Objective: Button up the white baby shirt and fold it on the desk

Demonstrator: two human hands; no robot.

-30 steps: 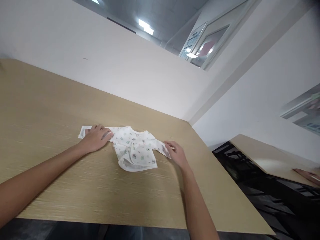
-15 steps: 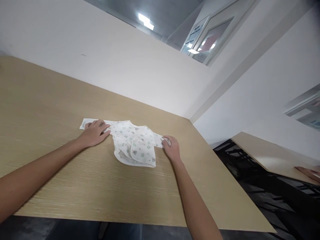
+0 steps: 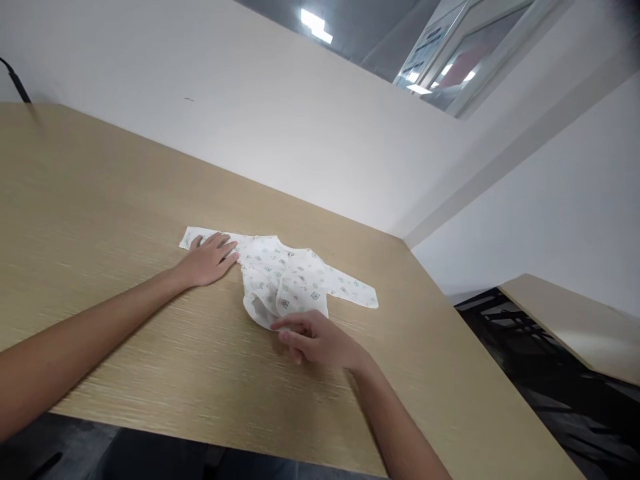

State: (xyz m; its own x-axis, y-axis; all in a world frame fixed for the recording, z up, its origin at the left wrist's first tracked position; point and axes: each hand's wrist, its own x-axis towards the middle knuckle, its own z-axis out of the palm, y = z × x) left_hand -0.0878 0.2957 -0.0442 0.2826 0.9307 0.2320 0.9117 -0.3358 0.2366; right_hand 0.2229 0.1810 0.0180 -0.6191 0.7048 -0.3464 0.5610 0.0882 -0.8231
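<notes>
A small white baby shirt with a green and grey print lies spread on the wooden table, its neckline toward the wall. My left hand rests flat on the left sleeve, fingers spread, with the cuff end showing beyond it. At the bottom hem, my right hand hovers over or touches the cloth, its thumb and forefinger apart and pointing left. It covers the lower right part of the hem. The right sleeve lies stretched out with no hand on it. Toward the lower left, the front is rumpled and its edge gapes.
The light wood table runs back to a white partition wall. A black cable or thin rod stands at the far left. Another wooden table with a dark frame below it is on the right.
My right hand has let go of the right sleeve and moved down and left to the bottom hem. My left hand stays on the left sleeve. The view has shifted.
</notes>
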